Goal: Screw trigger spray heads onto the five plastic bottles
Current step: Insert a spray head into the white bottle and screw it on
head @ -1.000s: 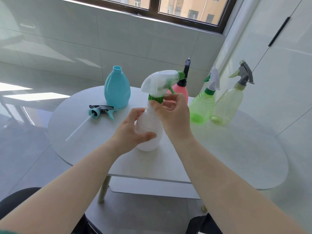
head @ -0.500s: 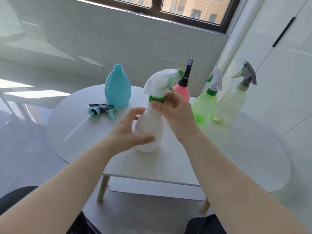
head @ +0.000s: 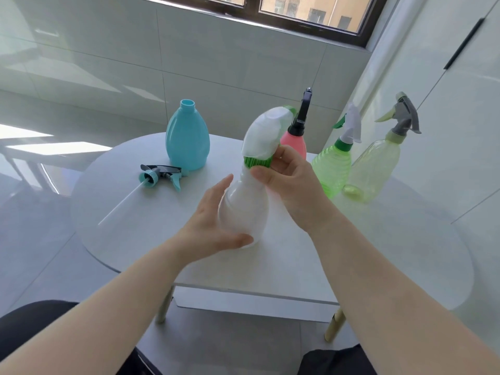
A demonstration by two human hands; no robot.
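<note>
A white bottle [head: 243, 209] stands at the middle of the round white table [head: 365, 253]. My left hand [head: 208, 226] wraps its lower body. My right hand [head: 289, 180] pinches the green ribbed collar [head: 254, 161] of the white spray head [head: 266, 132] that sits on its neck. A teal bottle [head: 187, 139] stands open-necked at the back left. Its teal and black trigger head [head: 159, 175] lies on the table in front of it, dip tube pointing toward me. A pink bottle [head: 293, 143], a green bottle [head: 334, 166] and a pale yellow bottle [head: 374, 166] stand at the back right, each with a head on.
A tiled wall and a dark-framed window run behind the table. White cabinet doors with a black handle [head: 464, 43] stand at the right. My dark-clothed legs show at the bottom edge. The table's wooden legs [head: 334, 324] show below its near rim.
My right hand has shifted on the green collar, fingers turned further round it. My left hand has slid lower on the white bottle, which tilts slightly. The view has moved a little.
</note>
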